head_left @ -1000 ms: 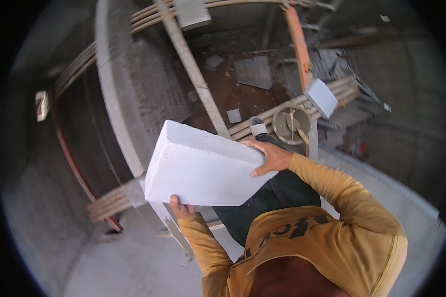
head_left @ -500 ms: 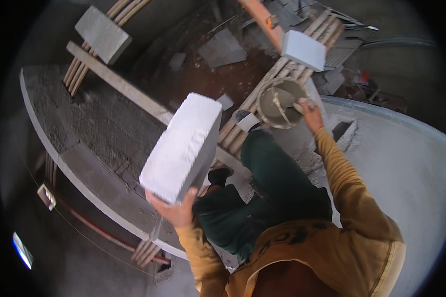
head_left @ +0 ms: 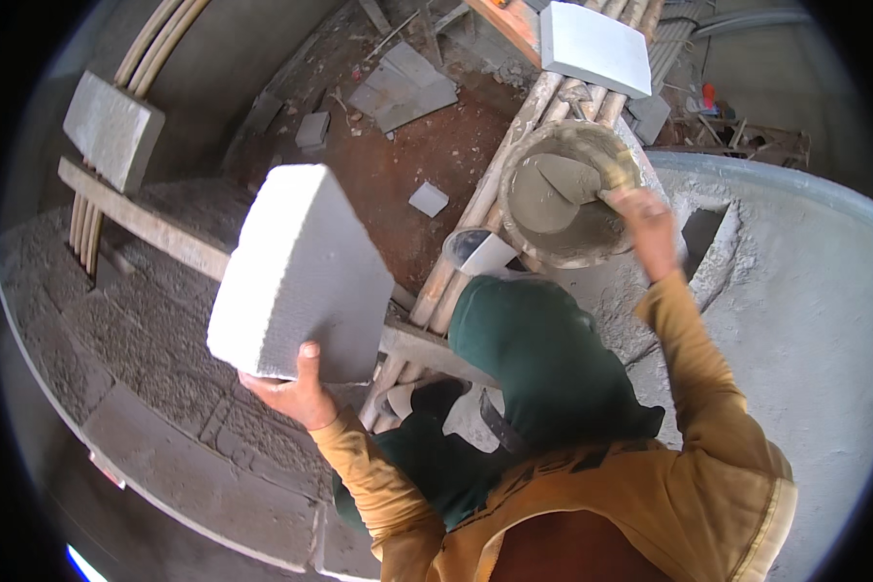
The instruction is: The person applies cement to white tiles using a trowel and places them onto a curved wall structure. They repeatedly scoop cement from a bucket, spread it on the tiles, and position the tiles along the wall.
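My left hand (head_left: 291, 393) grips a white block (head_left: 296, 272) from below, its thumb on the near face, holding it raised and tilted at the left of my green-trousered legs. My right hand (head_left: 640, 218), slightly blurred, is closed on the pale handle of a trowel (head_left: 611, 175) over a round bucket (head_left: 524, 233) of grey mortar. The trowel's blade is in the bucket. The bucket stands on wooden poles (head_left: 500, 155) beside my knee. A small pointed tool (head_left: 572, 95) lies on the poles behind it.
Another white block (head_left: 592, 44) rests on the poles at the back, and a pale slab (head_left: 112, 131) on poles at the left. A plank (head_left: 141, 223) spans a rough concrete ledge (head_left: 165, 417). Below lies a dirt floor (head_left: 456, 145) with broken boards. A smooth curved surface (head_left: 795, 291) is at the right.
My right hand left the block and moved rightward to the trowel in the bucket. My left hand kept the block, swinging it upright and leftward. The view turned and shifted over the scene.
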`<action>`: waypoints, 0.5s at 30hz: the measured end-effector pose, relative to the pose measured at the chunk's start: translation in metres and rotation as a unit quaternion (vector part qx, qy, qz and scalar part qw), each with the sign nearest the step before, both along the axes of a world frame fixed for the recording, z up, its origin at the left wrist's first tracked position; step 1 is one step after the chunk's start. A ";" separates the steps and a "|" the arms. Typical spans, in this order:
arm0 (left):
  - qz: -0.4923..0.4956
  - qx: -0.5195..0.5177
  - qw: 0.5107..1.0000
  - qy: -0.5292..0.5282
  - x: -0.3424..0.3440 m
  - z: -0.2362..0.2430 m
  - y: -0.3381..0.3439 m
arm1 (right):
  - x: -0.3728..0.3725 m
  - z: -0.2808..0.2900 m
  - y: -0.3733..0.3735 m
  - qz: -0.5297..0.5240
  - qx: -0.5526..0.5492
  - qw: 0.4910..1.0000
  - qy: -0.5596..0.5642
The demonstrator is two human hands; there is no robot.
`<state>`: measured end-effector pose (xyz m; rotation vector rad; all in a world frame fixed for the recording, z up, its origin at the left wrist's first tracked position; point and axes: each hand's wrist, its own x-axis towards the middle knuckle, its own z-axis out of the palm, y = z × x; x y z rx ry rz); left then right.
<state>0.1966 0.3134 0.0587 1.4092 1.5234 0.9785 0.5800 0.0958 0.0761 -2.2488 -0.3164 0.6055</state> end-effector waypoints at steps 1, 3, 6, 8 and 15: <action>-0.027 0.008 1.000 0.013 0.015 -0.008 0.004 | 0.026 0.012 -0.010 -0.077 0.006 0.996 -0.037; -0.069 0.017 0.997 0.022 0.050 -0.028 0.008 | 0.064 0.020 -0.026 -0.130 0.003 0.987 -0.094; -0.139 -0.040 0.988 -0.048 0.109 -0.053 0.004 | 0.104 0.056 -0.064 -0.160 -0.017 0.975 -0.153; -0.167 -0.044 0.984 -0.055 0.148 -0.065 -0.001 | 0.119 0.085 -0.082 -0.178 -0.001 0.958 -0.227; -0.297 -0.083 0.914 -0.265 0.253 -0.102 -0.042 | 0.138 0.150 -0.118 -0.241 0.078 0.918 -0.307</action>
